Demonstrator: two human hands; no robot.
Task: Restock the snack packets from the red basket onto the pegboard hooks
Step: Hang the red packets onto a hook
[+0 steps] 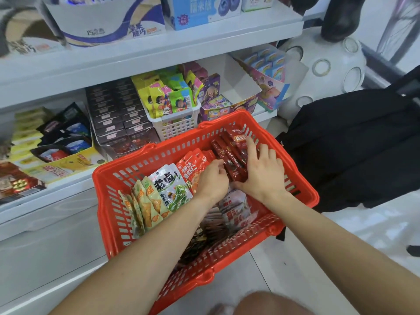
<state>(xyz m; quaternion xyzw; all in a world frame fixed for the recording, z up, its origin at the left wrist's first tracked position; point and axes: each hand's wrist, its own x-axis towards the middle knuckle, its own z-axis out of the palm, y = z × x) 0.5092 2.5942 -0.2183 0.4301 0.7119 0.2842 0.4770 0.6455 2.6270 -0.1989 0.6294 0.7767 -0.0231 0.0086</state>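
The white shelving (159, 46) rises behind the red basket (302, 201), 2 tiers of boxed goods visible, its smooth front edge almost touching the basket's far rim. Right of the basket slumps 1 black fabric bag (354, 144); pale floor (363, 228) lies open on the basket's near and right sides. The basket is slotted plastic, rectangular. Inside stand glossy flat packets in counted groups: about 4 dark red packets (229, 158) at the far right, 1 orange-red packet (191, 164), 1 white packet (168, 187), 3 green-tan packets (145, 205) at the left; more lie blurred beneath. The right hand (263, 171) rests spread on the dark red packets, thumb under them. The left hand (213, 178) curls its fingers around their near ends.
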